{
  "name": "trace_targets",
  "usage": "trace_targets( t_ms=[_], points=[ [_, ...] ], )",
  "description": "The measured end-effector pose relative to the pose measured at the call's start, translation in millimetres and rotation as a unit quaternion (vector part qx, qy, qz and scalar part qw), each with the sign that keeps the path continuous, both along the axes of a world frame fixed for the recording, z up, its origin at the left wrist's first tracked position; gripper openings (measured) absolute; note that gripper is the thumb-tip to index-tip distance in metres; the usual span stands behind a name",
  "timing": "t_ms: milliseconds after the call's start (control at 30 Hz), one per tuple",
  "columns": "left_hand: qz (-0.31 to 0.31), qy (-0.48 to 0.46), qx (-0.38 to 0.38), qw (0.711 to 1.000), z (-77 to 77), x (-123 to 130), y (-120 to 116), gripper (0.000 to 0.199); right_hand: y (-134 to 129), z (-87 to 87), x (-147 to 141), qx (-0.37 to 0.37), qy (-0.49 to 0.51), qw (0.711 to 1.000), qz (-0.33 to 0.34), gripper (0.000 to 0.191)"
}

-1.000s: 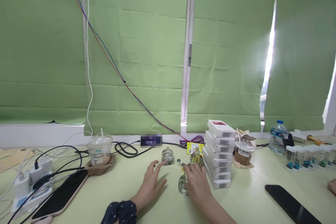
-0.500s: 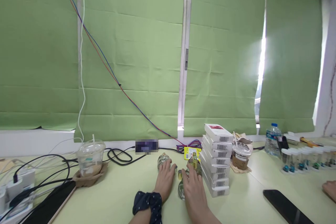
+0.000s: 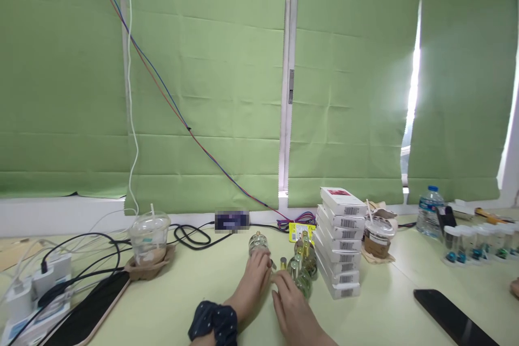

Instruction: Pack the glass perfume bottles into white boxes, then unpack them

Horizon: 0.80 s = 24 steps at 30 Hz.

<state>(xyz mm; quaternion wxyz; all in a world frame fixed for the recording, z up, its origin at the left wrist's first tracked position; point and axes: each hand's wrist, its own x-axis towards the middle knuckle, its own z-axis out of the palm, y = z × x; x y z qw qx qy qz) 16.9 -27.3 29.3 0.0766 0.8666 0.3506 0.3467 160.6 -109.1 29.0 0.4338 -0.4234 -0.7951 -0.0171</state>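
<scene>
Near the middle of the table, my left hand [image 3: 254, 277] has its fingers bent and drawn together. They cover the lower front of a round clear glass bottle [image 3: 258, 240] with a gold top. Close on its right, my right hand [image 3: 295, 305] is curled, with its fingertips pointing at my left hand. Any thing held between the fingertips is too small or hidden to name. A gold cap [image 3: 283, 263] shows just above the right fingers, its lower part covered. Several glass bottles [image 3: 303, 281] with gold-coloured caps stand beside and beyond my right hand.
A stack of white boxes [image 3: 340, 251] rises right of the bottles. Drink cups [image 3: 149, 238] stand on both sides. A black phone [image 3: 452, 316] lies at right, near clear tubs [image 3: 474, 243] and a water bottle [image 3: 430, 213]. Cables and chargers [image 3: 44, 281] crowd the left.
My right hand has drawn back from over the bottles, uncovering several, and its fingers have bent leftward. My left fingers have curled more. The view has shifted slightly left.
</scene>
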Motion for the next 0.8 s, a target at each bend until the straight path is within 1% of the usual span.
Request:
trace_targets(
  t_ms=[100,167,233,300,400,467,533,567,633,733,767,800],
  points=[
    [-0.034,-0.012,-0.054,0.998,2.9,-20,-30,0.012,-3,1.7,-4,-0.025,0.049,0.998,0.017,0.040],
    [-0.046,-0.021,-0.090,0.995,4.5,-29,-49,0.009,-7,1.8,-7,-0.074,0.084,0.993,0.030,0.033],
    [-0.060,-0.028,-0.121,0.990,6.1,-33,-63,0.007,-10,1.1,-10,-0.136,0.123,0.982,0.049,0.026],
    [-0.072,-0.038,-0.145,0.986,7.1,-32,-72,0.002,-11,0.3,-12,-0.183,0.152,0.969,0.072,0.018],
    [-0.071,-0.061,-0.163,0.982,6.3,-27,-77,0.018,-10,-1.8,-13,-0.225,0.189,0.953,0.081,0.011],
    [-0.060,-0.077,-0.167,0.981,4.3,-25,-77,0.020,-7,-4.9,-13,-0.260,0.241,0.930,0.097,0.010],
    [-0.049,-0.091,-0.167,0.981,2.3,-24,-77,0.015,-3,-9.3,-14,-0.300,0.327,0.886,0.134,0.020],
    [-0.044,-0.097,-0.164,0.981,1.5,-24,-77,0.012,-2,-11.8,-14,-0.323,0.376,0.856,0.150,0.028],
    [-0.038,-0.108,-0.155,0.981,0.6,-24,-78,0.009,1,-16.4,-15,-0.370,0.466,0.786,0.170,0.041],
    [-0.044,-0.120,-0.144,0.981,-0.2,-25,-77,0.009,1,-21.2,-18,-0.438,0.558,0.677,0.194,0.047],
    [-0.049,-0.123,-0.143,0.981,-0.6,-25,-77,0.010,1,-22.2,-19,-0.455,0.579,0.647,0.200,0.047],
    [-0.053,-0.126,-0.144,0.980,-1.0,-25,-77,0.011,1,-23.0,-20,-0.469,0.591,0.625,0.203,0.047]
  ],
)
